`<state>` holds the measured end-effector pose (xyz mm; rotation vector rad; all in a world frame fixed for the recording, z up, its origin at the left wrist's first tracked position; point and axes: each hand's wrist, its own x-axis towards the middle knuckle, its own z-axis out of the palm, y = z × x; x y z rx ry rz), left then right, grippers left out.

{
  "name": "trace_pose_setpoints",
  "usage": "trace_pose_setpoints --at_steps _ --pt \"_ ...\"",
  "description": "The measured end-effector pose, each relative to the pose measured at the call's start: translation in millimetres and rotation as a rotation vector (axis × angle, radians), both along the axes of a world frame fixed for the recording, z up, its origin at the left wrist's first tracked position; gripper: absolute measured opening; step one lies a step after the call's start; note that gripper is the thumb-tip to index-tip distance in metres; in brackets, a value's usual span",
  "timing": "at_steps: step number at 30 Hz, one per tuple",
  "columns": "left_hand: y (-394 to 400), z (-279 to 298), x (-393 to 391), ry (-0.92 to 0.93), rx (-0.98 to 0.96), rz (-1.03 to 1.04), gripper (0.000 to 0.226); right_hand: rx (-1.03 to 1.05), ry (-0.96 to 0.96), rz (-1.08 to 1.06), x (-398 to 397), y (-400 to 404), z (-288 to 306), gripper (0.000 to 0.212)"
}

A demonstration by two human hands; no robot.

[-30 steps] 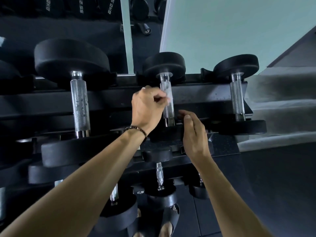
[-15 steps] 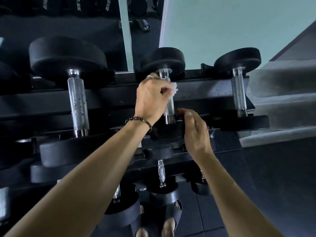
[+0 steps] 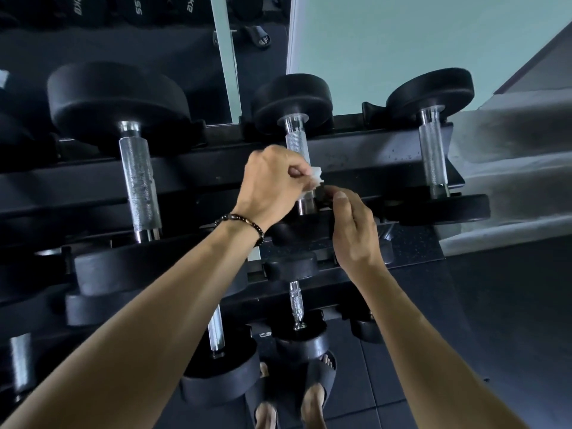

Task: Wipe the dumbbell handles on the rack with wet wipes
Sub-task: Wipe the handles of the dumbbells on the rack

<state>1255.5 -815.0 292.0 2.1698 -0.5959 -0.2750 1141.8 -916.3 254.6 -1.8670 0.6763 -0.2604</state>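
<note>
A view from a head-worn camera looks down at a black dumbbell rack (image 3: pixel 365 156) with its top shelf holding three dumbbells laid front to back, so each metal handle points toward the person and is easy to reach.

The left hand (image 3: pixel 269 190) is curled around the lower part of the middle dumbbell handle (image 3: pixel 298 147), near the front edge of the top shelf. Its fingers and thumb pinch a small white wet wipe (image 3: pixel 316 178) against the metal; a crumpled bit of the wipe sticks out on the handle's right side. Gripping this way likely lets the wipe wrap the bar as the hand slides along it.

The right hand (image 3: pixel 353 230) sits just beside the front end of the same dumbbell, fingers loosely bent, with the fingertips (image 3: pixel 340 198) at or touching the front weight, probably to stop it from rolling. Whether it actually presses on it cannot be told.

The left dumbbell handle (image 3: pixel 139 181) and the right dumbbell handle (image 3: pixel 431 156) are untouched. Smaller dumbbells sit on the lower shelves, and sandalled feet (image 3: pixel 315 394) show on the dark floor below.

Compared with half a second earlier, the left hand has slid down the handle toward the front weight, leaving more bare knurled metal showing above it. The right hand has stayed about where it was.
</note>
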Motion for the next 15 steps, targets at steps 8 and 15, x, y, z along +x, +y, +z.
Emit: trace_pose_setpoints --at_steps 8,15 --pt "10.3 2.4 -0.3 0.051 0.047 -0.056 0.006 -0.018 -0.028 -0.013 0.3 3.9 1.7 0.052" --pt "18.7 0.0 -5.7 0.188 0.133 -0.083 0.007 -0.035 -0.006 -0.01 -0.1 6.6 5.1 0.053"
